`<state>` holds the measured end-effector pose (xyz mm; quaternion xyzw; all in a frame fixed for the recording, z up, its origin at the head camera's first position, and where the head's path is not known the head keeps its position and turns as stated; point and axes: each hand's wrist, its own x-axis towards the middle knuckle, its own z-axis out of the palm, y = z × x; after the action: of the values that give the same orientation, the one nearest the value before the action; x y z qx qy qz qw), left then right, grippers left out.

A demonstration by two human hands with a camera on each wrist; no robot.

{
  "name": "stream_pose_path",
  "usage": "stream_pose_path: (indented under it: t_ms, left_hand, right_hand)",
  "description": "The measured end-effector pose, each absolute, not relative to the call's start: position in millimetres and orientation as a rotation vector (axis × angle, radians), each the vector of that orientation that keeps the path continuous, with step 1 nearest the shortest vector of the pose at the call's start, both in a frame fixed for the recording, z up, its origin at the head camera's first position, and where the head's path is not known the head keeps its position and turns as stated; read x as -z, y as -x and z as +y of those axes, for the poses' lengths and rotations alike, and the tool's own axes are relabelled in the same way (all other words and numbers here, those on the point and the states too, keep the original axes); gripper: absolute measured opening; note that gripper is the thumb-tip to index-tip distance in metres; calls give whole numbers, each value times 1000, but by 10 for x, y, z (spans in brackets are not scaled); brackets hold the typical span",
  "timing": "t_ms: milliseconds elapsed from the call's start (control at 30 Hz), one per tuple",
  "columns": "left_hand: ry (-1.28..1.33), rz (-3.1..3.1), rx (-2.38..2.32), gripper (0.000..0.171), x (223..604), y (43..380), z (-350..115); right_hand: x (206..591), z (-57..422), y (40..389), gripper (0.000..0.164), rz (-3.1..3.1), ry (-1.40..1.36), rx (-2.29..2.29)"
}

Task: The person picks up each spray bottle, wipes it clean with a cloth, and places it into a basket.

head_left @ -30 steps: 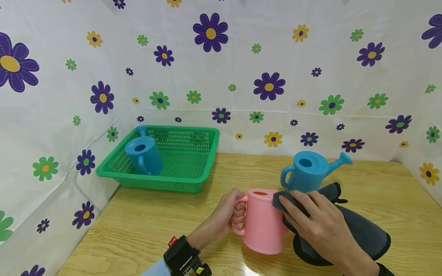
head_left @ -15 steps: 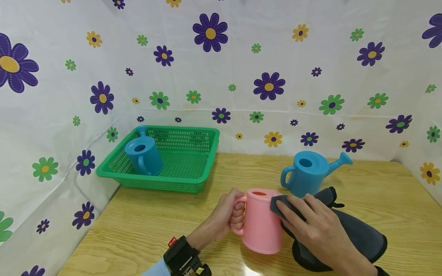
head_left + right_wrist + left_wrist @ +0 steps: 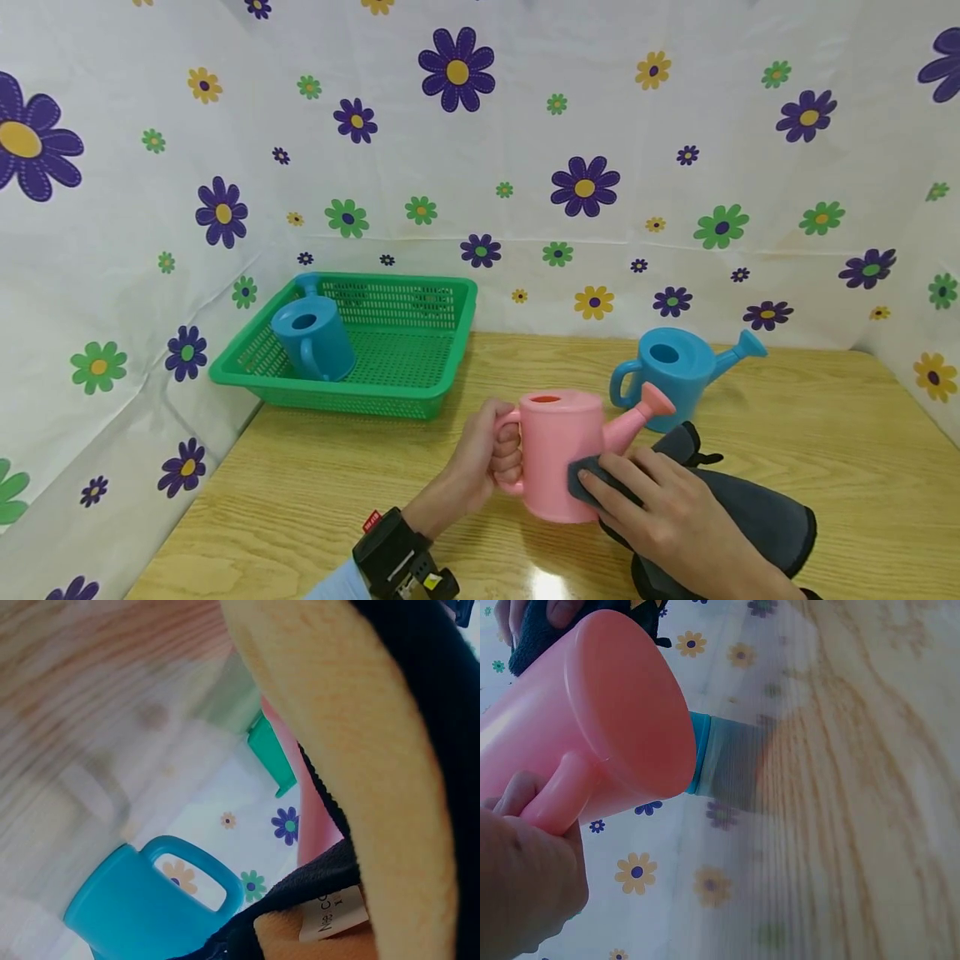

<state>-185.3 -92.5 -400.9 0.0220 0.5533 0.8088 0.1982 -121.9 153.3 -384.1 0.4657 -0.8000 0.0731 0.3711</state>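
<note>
My left hand [image 3: 480,454] grips the handle of a pink watering can [image 3: 553,467], its fingers wrapped round it. The can's flat pink base shows in the left wrist view, lifted off the table. My right hand [image 3: 675,517] holds a dark grey cloth [image 3: 765,508] and presses a fold of it against the can's lower side, below the spout. The rest of the cloth hangs down to the right. Its yellow-orange underside and a white tag [image 3: 334,913] appear in the right wrist view, where the right fingers are hidden.
Behind the cloth, a blue watering can [image 3: 671,379] stands on the wooden table [image 3: 337,492], spout to the right. At the back left, a green basket [image 3: 352,400] holds another blue watering can [image 3: 318,342]. A flowered sheet [image 3: 510,108] covers the back and sides.
The pink can has risen slightly and its spout, previously covered, now shows. My right hand and the cloth have slid down from the upper side of the can to its lower side.
</note>
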Motion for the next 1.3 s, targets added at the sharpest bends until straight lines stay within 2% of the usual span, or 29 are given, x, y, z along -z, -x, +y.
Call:
stream_pose_path:
  t_ms: [633,1300]
  left_hand:
    - [-12,1486,-2385,40,3959,1883,-969]
    - [-24,1447,-2377,40,3956,1859,-993]
  right_hand:
    - [3916,1540,1216,51,-1998,-1296,-160]
    - [3919,1570,1213,45,-2003,-1266,-229]
